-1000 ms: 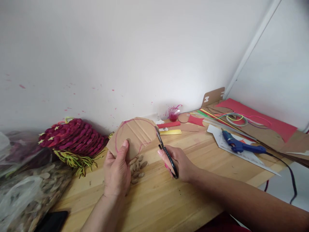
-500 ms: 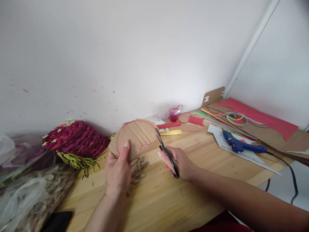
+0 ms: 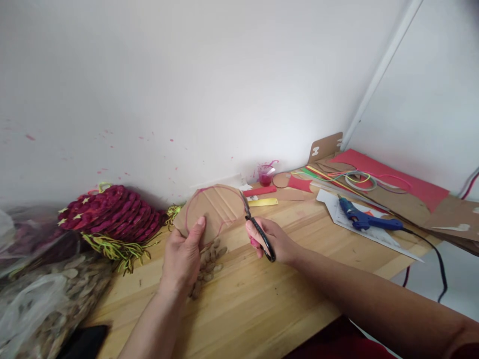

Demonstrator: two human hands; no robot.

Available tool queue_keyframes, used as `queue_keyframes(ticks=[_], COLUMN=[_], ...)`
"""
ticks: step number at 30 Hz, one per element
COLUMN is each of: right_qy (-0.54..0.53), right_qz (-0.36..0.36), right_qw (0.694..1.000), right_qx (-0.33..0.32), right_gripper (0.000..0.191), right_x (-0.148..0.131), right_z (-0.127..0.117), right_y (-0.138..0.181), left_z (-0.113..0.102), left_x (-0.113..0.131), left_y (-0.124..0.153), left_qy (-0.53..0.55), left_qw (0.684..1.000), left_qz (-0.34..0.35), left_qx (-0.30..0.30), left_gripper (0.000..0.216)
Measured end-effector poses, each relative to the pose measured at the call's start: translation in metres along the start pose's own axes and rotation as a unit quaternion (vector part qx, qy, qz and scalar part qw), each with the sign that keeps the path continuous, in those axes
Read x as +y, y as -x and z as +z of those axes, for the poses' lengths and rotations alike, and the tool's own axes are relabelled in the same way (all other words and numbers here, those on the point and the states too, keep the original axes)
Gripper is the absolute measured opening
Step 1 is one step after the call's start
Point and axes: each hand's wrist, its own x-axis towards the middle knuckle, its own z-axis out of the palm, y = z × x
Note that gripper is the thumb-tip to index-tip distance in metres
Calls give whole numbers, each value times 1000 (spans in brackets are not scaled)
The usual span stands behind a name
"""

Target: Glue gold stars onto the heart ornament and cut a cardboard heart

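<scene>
Brown cardboard (image 3: 211, 209) bearing a purple curve is pinched in the left hand (image 3: 184, 252), thumb on its face, above the counter (image 3: 254, 304) in the head view. The right hand (image 3: 276, 241) grips black-handled scissors (image 3: 248, 213), blades at the cardboard's right edge. Peanuts (image 3: 211, 255) lie nearer; a blue glue gun (image 3: 374, 221) rests at right.

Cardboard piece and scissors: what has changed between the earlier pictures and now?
The left hand and cardboard piece have shifted slightly right relative to the peanuts; the right hand and scissors have moved slightly toward the wall. Nothing was taken or released. The glue gun stayed on its paper.
</scene>
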Motion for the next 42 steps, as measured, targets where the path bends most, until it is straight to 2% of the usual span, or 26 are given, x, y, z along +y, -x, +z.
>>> queue_keyframes(ticks=[6,20,32,42], right_qy=[21,1,44,61], right_qz=[-5,14,2,1], right_qw=[1000,999,998,997], right_qx=[1,47,46,42], right_gripper=[50,49,47,49], right_x=[3,10,-1,-1], right_z=[-4,0,0,1], right_y=[-5,-1,3,5], left_z=[4,8,3,-2], left_x=[0,3,3,7], left_y=[4,3,0,-6], left_qy=[8,31,30,14], left_qw=[1000,999,1000,1000], left_qz=[-5,-11,9,-4], left_qx=[-22,1,1,-1], left_gripper=[51,52,58,56])
